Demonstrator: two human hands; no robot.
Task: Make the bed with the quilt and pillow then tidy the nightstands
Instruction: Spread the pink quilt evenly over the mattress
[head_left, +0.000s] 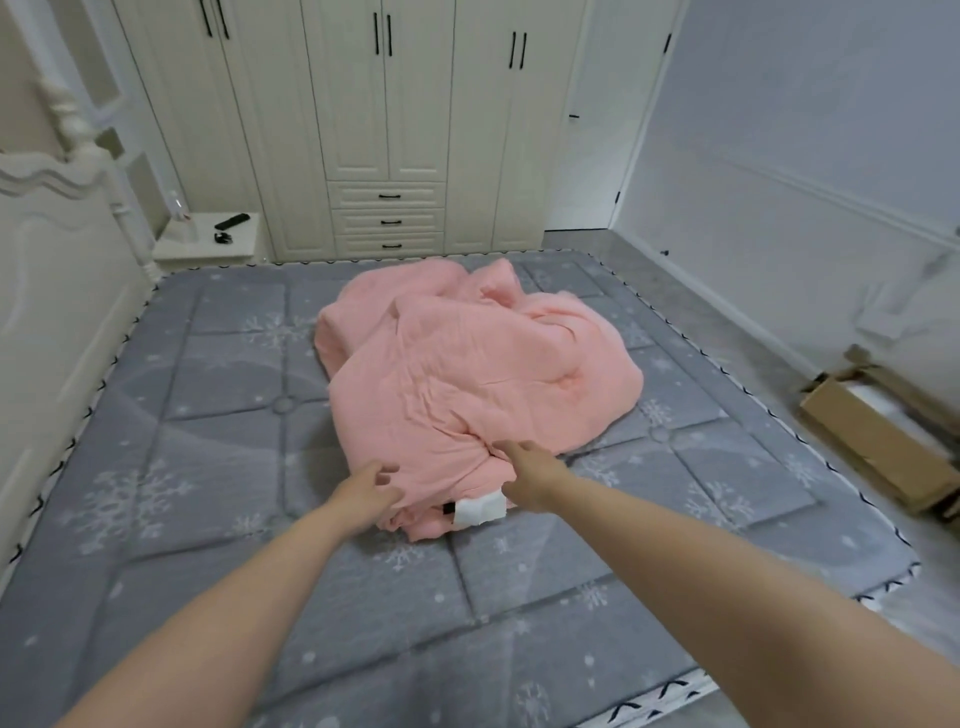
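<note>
At the near edge of the quilt, I am seeing two bare forearms reaching in over one grey snowflake-patterned mattress. The left hand is curling its fingers into the pink fabric at the quilt's front left corner and is gripping a fold. The right hand is lying on the front right part of the same edge; its fingertips are sinking into a crease, so it appears to be pinching cloth, though the blur is limiting certainty. Between the two hands, one white care label with a small black tab is hanging off the hem.

The one quilt is sitting bunched in a heap at the middle of the mattress, its edges not reaching any side of the bed.

Beyond the far left corner, one white nightstand is standing beside the headboard; it is carrying one black remote, one smaller dark item and one clear object that I cannot identify. On the floor at right, one open cardboard box is lying. Along the far wall, one wardrobe is showing three drawers.
</note>
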